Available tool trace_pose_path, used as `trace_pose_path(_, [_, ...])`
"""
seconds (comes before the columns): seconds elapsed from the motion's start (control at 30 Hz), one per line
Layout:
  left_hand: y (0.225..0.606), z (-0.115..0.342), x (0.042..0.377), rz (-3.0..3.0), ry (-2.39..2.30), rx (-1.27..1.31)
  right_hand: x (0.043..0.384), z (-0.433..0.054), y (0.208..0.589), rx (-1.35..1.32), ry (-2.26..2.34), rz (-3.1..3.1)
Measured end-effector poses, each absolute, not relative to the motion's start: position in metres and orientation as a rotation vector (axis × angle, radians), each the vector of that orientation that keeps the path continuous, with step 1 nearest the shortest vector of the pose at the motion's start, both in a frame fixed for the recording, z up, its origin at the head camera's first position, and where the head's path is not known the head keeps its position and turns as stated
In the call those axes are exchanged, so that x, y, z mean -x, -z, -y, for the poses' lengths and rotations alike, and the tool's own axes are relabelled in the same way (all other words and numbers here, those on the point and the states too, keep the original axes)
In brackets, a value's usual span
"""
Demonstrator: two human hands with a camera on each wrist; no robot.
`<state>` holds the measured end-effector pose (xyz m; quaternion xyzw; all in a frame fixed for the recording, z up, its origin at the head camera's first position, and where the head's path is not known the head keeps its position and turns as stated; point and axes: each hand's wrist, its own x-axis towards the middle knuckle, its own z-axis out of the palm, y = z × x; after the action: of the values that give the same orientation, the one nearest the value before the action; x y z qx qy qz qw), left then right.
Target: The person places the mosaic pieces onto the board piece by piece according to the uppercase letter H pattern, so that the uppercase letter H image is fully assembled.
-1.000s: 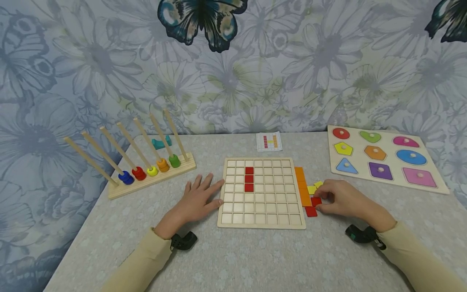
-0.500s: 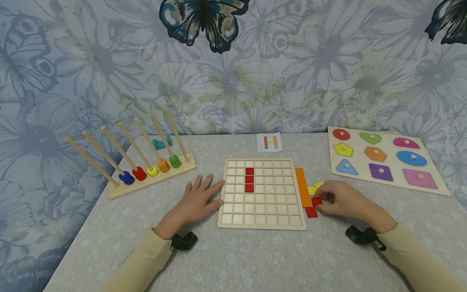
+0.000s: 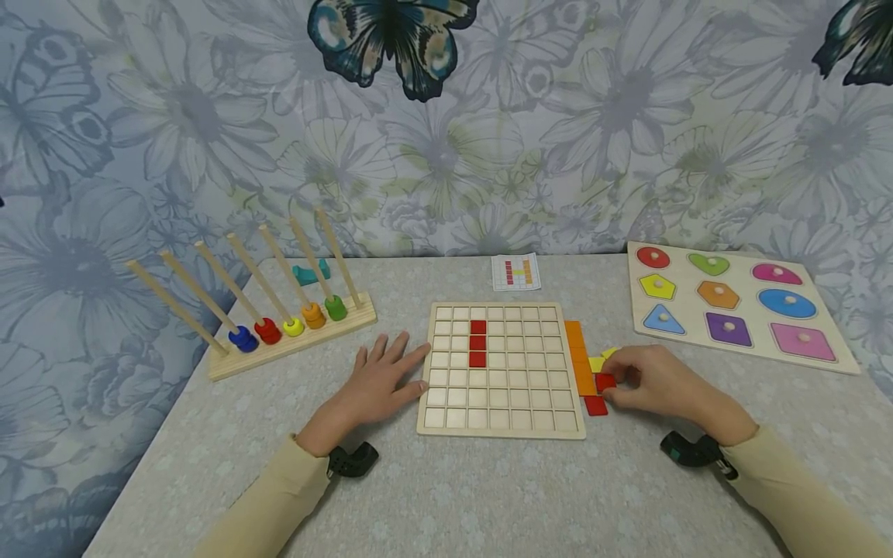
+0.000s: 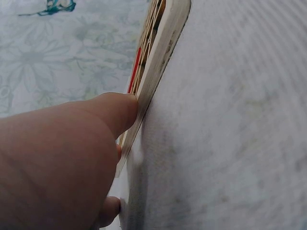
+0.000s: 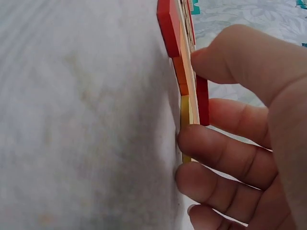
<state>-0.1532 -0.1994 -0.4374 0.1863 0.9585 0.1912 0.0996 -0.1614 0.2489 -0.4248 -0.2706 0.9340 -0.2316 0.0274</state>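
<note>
Beside the left edge of the grid board (image 3: 519,378), the left hand (image 3: 377,385) lies with fingers spread, touching that edge. Just right of the board, the right hand (image 3: 656,381) pinches a red tile (image 3: 605,381) between thumb and forefinger, near orange tiles (image 3: 580,366), yellow tiles (image 3: 596,364) and a loose red tile (image 3: 596,405). Three red squares (image 3: 477,343) sit in the board; behind it lies a pattern card (image 3: 515,272).
</note>
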Motion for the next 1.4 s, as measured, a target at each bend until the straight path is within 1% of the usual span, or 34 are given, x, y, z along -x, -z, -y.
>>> trace_pose_path(0.57, [0.436, 0.203, 0.152, -2.837, -0.556, -0.551, 0.165, -0.232, 0.428, 0.973, 0.759, -2.949])
trace_pose_path(1.17, [0.437, 0.201, 0.150, -2.816, -0.594, -0.566, 0.193, -0.170, 0.419, 1.069, 0.833, -2.769])
trace_pose_path(1.4, [0.437, 0.201, 0.149, -2.821, -0.589, -0.561, 0.200, -0.146, 0.417, 1.199, 0.822, -2.759])
